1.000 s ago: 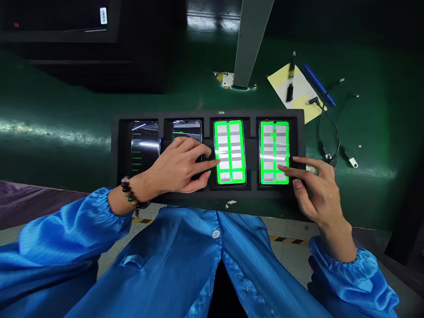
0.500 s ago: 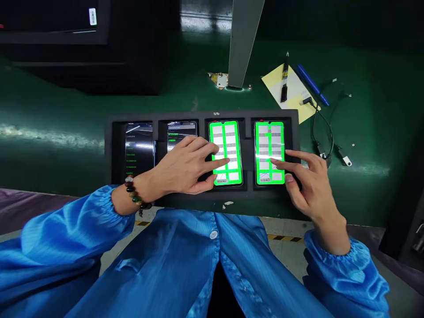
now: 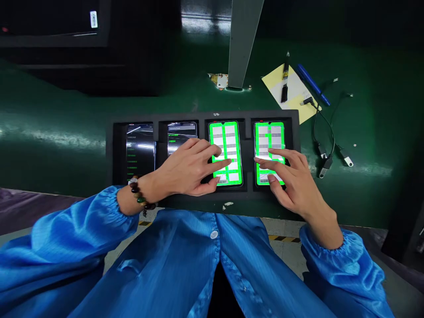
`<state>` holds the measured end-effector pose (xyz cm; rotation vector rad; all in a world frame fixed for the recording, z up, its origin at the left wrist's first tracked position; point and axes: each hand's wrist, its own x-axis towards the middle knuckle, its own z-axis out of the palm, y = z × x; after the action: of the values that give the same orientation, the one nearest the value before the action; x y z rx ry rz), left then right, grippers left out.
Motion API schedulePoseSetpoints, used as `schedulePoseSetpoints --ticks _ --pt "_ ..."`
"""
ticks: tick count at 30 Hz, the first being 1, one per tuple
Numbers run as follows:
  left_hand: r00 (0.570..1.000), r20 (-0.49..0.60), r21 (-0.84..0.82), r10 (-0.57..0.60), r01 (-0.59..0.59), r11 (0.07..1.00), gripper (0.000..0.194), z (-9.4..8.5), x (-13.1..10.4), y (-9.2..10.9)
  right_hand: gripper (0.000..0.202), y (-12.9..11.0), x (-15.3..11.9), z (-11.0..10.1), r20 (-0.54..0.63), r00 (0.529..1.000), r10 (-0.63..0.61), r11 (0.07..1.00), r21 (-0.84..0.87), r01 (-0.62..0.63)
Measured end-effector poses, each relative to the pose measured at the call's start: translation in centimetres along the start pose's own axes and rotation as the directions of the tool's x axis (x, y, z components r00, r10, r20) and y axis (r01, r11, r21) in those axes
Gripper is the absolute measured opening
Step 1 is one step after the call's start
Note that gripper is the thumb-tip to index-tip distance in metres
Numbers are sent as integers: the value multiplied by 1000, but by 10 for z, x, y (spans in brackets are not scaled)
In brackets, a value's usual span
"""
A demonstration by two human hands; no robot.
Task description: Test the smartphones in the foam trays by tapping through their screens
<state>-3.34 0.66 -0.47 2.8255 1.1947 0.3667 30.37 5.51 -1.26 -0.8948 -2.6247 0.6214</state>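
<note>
A black foam tray [image 3: 248, 154] holds several smartphones, each lying face up in its own slot. My left hand [image 3: 190, 168] has its fingers apart, the index fingertip on the lit screen of the third smartphone [image 3: 235, 152] from the left. Green bars and grey-white blocks fill that screen. Over the rightmost smartphone [image 3: 263, 137], with a similar green pattern, my right hand [image 3: 294, 181] spreads its fingers, the index fingertip at the screen's left edge. The second smartphone [image 3: 180, 132], partly covered by my left hand, and the leftmost smartphone [image 3: 141, 150] show dark screens with green text.
Behind the tray, a grey metal post [image 3: 243, 44] rises from the green table [image 3: 198, 101]. To the right lie a yellow-white paper [image 3: 278, 81], a black pen [image 3: 285, 79], a blue pen [image 3: 313, 84] and short black cables [image 3: 326, 162]. Dark equipment [image 3: 82, 70] stands at the back left.
My right hand has moved left across the rightmost smartphone, its index fingertip going from mid-screen to the left edge. My left hand has shifted very slightly right. A cable end has come into view.
</note>
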Motion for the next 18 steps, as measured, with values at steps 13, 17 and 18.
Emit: schedulePoseSetpoints --ticks 13,17,18 --pt "999 -30 34 -28 29 999 43 -4 -3 -7 32 17 -15 -9 -147 980 134 988 -60 -144" --pt "994 -61 95 -92 97 991 41 -10 -20 -14 39 7 10 3 -70 997 44 999 -18 -46" --pt "993 -61 101 -100 106 989 41 -11 -23 -14 39 5 14 4 -54 998 24 1000 -12 -24"
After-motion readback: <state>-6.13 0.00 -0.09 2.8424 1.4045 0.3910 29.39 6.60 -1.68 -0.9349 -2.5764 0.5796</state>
